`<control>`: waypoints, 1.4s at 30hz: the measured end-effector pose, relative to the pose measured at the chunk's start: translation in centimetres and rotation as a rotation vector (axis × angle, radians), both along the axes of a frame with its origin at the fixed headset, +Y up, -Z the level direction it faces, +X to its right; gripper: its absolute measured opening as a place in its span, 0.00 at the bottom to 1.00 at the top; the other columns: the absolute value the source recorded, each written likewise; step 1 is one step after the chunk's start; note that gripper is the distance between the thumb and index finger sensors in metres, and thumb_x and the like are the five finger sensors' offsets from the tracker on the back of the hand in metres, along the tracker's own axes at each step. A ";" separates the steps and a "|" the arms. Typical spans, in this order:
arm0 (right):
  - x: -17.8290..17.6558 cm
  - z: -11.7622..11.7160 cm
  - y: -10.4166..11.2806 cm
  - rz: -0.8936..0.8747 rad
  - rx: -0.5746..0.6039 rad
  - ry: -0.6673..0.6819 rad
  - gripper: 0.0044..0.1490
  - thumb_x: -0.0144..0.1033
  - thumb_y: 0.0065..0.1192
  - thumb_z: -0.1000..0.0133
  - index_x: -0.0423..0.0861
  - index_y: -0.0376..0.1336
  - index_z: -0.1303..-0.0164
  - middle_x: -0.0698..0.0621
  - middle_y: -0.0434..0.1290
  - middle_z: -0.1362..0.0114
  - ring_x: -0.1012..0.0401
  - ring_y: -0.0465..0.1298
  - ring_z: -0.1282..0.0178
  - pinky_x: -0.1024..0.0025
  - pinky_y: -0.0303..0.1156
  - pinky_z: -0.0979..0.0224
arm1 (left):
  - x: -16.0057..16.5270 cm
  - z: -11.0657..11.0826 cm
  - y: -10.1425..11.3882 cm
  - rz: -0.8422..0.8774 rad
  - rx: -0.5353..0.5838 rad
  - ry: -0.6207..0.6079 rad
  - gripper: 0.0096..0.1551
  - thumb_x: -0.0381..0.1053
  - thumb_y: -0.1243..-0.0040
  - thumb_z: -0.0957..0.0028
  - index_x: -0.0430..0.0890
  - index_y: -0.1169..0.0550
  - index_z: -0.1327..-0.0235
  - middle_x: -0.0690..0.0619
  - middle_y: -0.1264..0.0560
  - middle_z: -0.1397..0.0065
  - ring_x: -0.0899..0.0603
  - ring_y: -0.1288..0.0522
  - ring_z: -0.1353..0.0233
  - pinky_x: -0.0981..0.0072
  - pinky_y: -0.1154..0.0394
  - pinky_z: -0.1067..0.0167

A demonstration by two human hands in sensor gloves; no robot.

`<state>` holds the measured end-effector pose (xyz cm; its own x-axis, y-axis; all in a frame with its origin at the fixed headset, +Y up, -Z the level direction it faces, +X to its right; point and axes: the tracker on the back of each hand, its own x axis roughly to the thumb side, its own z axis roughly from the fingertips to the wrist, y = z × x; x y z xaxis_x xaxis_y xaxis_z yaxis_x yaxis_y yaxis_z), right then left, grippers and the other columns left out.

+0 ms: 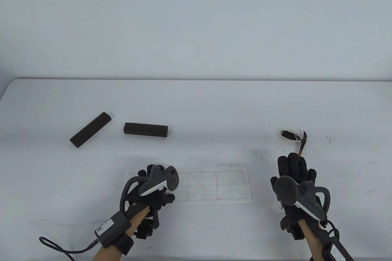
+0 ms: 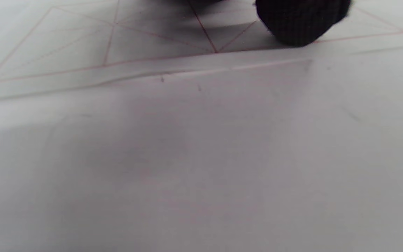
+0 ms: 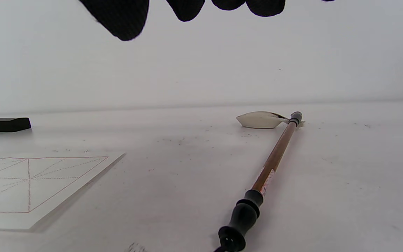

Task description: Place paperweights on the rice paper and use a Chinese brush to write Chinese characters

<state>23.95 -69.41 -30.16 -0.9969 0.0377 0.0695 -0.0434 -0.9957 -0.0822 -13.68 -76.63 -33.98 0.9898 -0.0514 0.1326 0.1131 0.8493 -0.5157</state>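
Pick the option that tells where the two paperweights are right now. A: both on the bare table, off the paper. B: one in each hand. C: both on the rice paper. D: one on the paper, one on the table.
A: both paperweights lie on the table beyond the rice paper, touching neither it nor a hand.

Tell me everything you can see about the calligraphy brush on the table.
The calligraphy brush lies flat on the white table, untouched, with the right hand hovering above its handle. It has a slim reddish-brown shaft, apparently wood or bamboo, with a pale printed label, a black turned knob at the near end and a black ferrule at the far end. Its ink-dark tip rests on the rim of the small white ink dish. It sits to the right of the gridded rice paper, apart from it.
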 end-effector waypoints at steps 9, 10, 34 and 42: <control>-0.1 0.1 -0.1 -0.002 -0.002 0.004 0.44 0.41 0.50 0.36 0.35 0.41 0.17 0.28 0.37 0.16 0.33 0.43 0.17 0.24 0.46 0.28 | 0.6 1.5 0.0 0.024 0.016 -0.028 0.52 0.64 0.51 0.48 0.54 0.59 0.16 0.51 0.63 0.11 0.37 0.66 0.12 0.41 0.65 0.18; -0.1 0.1 -0.1 -0.001 -0.004 0.004 0.44 0.41 0.50 0.36 0.34 0.41 0.17 0.28 0.37 0.16 0.33 0.44 0.17 0.24 0.46 0.28 | 0.6 1.5 0.0 0.032 0.017 -0.029 0.52 0.64 0.51 0.48 0.54 0.59 0.16 0.50 0.63 0.11 0.36 0.65 0.12 0.41 0.65 0.18; -0.1 0.0 0.0 0.012 -0.020 -0.009 0.44 0.41 0.50 0.36 0.34 0.41 0.17 0.28 0.37 0.16 0.33 0.44 0.17 0.24 0.46 0.28 | 0.5 1.9 -0.3 0.082 0.024 -0.041 0.52 0.64 0.50 0.48 0.54 0.58 0.16 0.50 0.63 0.12 0.38 0.61 0.11 0.45 0.64 0.18; -0.1 0.0 0.0 0.012 -0.027 -0.011 0.44 0.41 0.50 0.36 0.34 0.41 0.17 0.28 0.37 0.16 0.33 0.44 0.17 0.24 0.46 0.28 | 0.5 2.0 -0.3 0.076 0.036 -0.046 0.52 0.64 0.50 0.48 0.53 0.57 0.16 0.49 0.61 0.12 0.37 0.59 0.11 0.45 0.63 0.18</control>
<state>23.87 -69.45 -30.12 -0.9980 0.0275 0.0577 -0.0307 -0.9980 -0.0556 -13.14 -76.93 -32.02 0.9840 0.0178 0.1772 0.0707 0.8744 -0.4801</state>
